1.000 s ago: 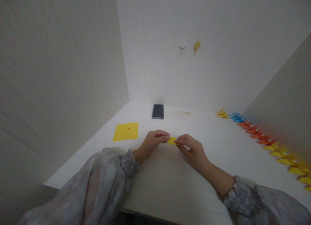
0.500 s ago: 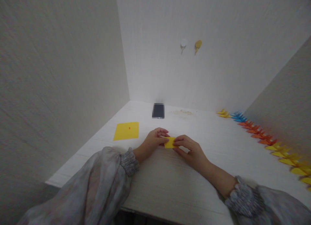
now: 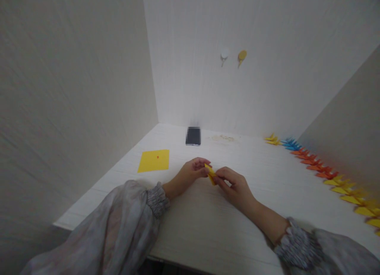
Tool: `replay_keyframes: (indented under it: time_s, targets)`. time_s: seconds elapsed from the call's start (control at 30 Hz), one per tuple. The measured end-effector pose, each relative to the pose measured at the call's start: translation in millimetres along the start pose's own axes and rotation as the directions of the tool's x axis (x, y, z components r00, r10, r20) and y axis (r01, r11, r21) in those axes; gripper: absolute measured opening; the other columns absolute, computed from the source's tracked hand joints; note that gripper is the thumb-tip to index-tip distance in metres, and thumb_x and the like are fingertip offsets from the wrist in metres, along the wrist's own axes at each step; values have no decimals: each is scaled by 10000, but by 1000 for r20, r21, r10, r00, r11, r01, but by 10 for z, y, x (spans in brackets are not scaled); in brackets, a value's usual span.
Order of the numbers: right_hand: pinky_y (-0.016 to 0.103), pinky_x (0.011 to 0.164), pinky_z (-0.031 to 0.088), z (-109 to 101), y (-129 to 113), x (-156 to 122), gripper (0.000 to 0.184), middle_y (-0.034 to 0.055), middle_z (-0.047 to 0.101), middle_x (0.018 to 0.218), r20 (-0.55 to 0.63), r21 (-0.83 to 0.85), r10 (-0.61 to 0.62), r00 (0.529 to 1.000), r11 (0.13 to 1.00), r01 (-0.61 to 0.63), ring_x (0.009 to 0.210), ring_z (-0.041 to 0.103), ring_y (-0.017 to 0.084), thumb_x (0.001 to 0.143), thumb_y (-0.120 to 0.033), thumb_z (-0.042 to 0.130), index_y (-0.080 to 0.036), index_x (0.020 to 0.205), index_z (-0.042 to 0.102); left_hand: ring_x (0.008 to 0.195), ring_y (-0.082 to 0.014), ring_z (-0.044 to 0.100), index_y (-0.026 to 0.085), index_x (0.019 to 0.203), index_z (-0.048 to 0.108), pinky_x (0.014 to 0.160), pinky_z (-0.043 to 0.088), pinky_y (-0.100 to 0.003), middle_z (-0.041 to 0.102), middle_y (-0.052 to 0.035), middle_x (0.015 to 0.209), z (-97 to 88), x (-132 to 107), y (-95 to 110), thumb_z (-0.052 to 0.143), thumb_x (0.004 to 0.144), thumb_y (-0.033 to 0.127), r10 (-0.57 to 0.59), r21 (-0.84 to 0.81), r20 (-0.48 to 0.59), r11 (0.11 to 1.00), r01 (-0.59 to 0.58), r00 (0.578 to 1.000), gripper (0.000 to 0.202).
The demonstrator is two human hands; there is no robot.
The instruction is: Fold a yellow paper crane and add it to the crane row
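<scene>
A small folded yellow paper piece (image 3: 211, 174) is pinched between both hands just above the white desk (image 3: 190, 223). My left hand (image 3: 190, 174) grips its left end with thumb and fingertips; a ring shows on one finger. My right hand (image 3: 234, 184) grips its right end, fingers curled. The piece stands narrow and tilted between the fingertips. Grey patterned sleeves cover both forearms.
A flat yellow paper sheet (image 3: 154, 161) lies to the left of my hands. A dark phone (image 3: 193, 136) sits near the back wall. A row of folded paper pieces, yellow, blue, orange (image 3: 314, 167), runs along the right side. Two round hooks (image 3: 233, 57) hang on the wall.
The yellow piece, held flat and rectangular half a second ago, is now folded or turned narrower between the fingertips. Both hands stay in nearly the same spot.
</scene>
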State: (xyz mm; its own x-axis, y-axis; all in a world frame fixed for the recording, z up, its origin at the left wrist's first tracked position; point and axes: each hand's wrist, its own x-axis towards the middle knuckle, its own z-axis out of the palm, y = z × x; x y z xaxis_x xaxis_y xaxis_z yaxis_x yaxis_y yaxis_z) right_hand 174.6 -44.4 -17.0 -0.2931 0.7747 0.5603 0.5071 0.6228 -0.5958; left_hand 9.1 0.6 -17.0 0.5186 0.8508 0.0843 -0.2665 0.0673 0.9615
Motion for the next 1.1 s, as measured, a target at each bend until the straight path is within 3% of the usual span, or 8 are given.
replay_keyframes:
  time_s: [0.2,0.43,0.6,0.77,0.9,1.1]
  targets:
    - [247,595,437,-16,-53,12,116,30,563,712,13,-18,6,1000,1000,-6,656,527,129,799,-190,461,-186,779,575,690,-89,546,137,915,481,664,434,-248,575,-19,801,-1,22,-46,733,492,137,-7,52,1,999,7,1000,493]
    - [257,599,434,-15,-47,19,124,42,554,736,-49,-46,18,999,999,-20,657,513,135,798,-227,465,-183,824,579,699,-97,554,137,926,511,700,413,-273,587,-31,826,-26,46,-118,697,526,136,-59,28,14,998,59,998,441]
    - [245,553,415,-11,36,11,147,36,541,720,-77,-3,99,992,995,-99,611,492,124,801,-261,464,-178,780,584,723,-103,545,120,885,577,725,394,-266,604,-33,809,-9,15,-79,649,591,172,-86,101,116,992,74,990,308]
    - [236,504,404,10,119,2,159,34,558,729,-62,160,280,958,950,-267,567,490,116,774,-307,491,-179,787,584,596,-74,531,114,868,600,639,402,-233,605,-23,737,2,-16,-17,587,668,273,-165,183,88,972,147,982,255]
    - [218,438,364,55,138,15,182,-7,535,591,-42,404,451,892,824,-398,465,446,94,734,-331,523,-173,809,575,547,-70,532,97,774,604,593,418,-220,610,-31,682,-4,-21,-10,563,685,372,-181,263,58,952,160,982,292]
    - [216,434,346,74,131,10,206,-20,527,568,18,539,476,879,736,-409,452,440,90,720,-353,539,-175,822,560,510,-64,539,89,739,587,534,422,-197,622,-42,676,9,-22,21,549,692,379,-173,303,10,939,162,985,296]
